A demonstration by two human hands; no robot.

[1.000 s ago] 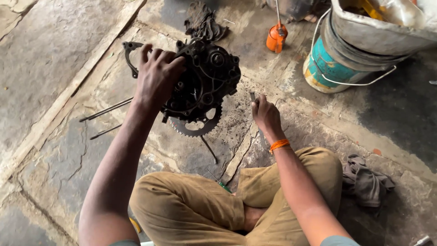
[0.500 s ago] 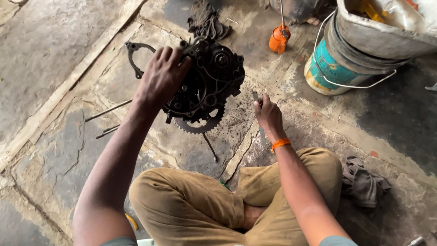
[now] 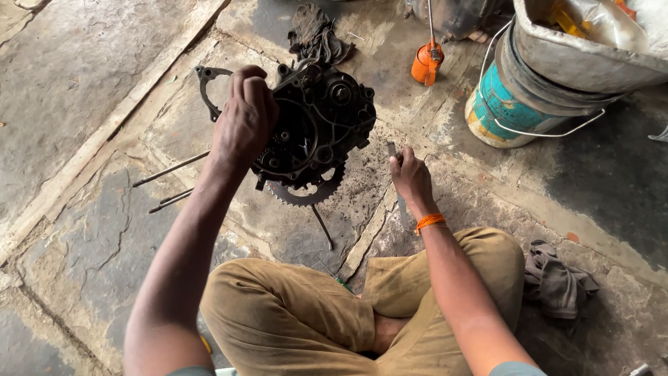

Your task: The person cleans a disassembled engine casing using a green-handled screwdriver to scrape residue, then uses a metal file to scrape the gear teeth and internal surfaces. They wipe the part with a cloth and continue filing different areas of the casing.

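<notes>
Stone floor (image 3: 83, 230): cracked, oil-stained, strewn with parts. Stacked buckets (image 3: 529, 104): upper right, well apart from the work. Engine casing (image 3: 320, 132): black, greasy, stood on the floor ahead of the crossed legs, opened with gears and toothed sprocket (image 3: 303, 195) exposed; judged partly stripped. Left hand (image 3: 243, 118): closed over the casing's left edge. Right hand (image 3: 410, 174): closed around a thin metal tool (image 3: 392, 150). Orange oil can (image 3: 424, 66). Loose rods (image 3: 170, 181): laid at left.

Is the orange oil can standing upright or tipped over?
Upright: the oil can stands on its base on the floor, its thin spout pointing up, beside the bucket.
</notes>
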